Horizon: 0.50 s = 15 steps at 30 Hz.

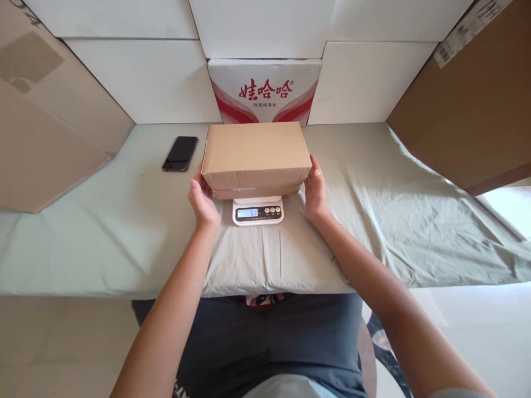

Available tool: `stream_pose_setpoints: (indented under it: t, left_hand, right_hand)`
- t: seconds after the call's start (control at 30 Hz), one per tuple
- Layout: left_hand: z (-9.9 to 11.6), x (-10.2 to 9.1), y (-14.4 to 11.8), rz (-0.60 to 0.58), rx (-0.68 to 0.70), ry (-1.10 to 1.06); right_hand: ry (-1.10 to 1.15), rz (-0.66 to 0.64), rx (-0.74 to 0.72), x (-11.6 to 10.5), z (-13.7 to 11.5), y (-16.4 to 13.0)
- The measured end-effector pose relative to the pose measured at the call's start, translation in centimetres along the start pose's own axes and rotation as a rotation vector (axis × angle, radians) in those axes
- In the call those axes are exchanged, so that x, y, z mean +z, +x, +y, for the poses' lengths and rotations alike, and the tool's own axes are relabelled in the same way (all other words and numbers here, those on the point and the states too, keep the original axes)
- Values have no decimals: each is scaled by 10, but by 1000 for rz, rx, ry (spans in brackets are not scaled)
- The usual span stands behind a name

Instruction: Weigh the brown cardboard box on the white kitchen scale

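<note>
A closed brown cardboard box (257, 148) sits on or just over a small white digital scale (258, 220), whose lit display seems to read 51. The box covers the scale's weighing plate. At the box's left end is my left hand (202, 200), its fingers curled behind the side. My right hand (316, 188) grips the opposite end, with the fingers against the side wall. Between them, both hands hold the box level; whether its full weight rests on the plate is hidden.
A black smartphone (181, 153) lies on the pale green cloth (124, 221) left of the box. Behind stands a white carton (265, 83) with red lettering. Large brown cartons flank the table at left (45, 127) and right (477, 99).
</note>
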<state>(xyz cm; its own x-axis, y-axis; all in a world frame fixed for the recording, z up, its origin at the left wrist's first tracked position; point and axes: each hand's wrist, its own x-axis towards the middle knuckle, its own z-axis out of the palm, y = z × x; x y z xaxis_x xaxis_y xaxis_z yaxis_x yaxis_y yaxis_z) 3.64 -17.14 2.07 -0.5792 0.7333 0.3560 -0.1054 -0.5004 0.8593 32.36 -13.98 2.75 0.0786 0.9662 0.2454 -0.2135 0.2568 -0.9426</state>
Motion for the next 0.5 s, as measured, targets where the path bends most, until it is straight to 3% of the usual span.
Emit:
stream_pose_setpoints:
  t: [0.5]
  left_hand:
    - [1, 5, -2, 3, 14, 5]
  right_hand:
    - [30, -16, 35, 6, -10, -3]
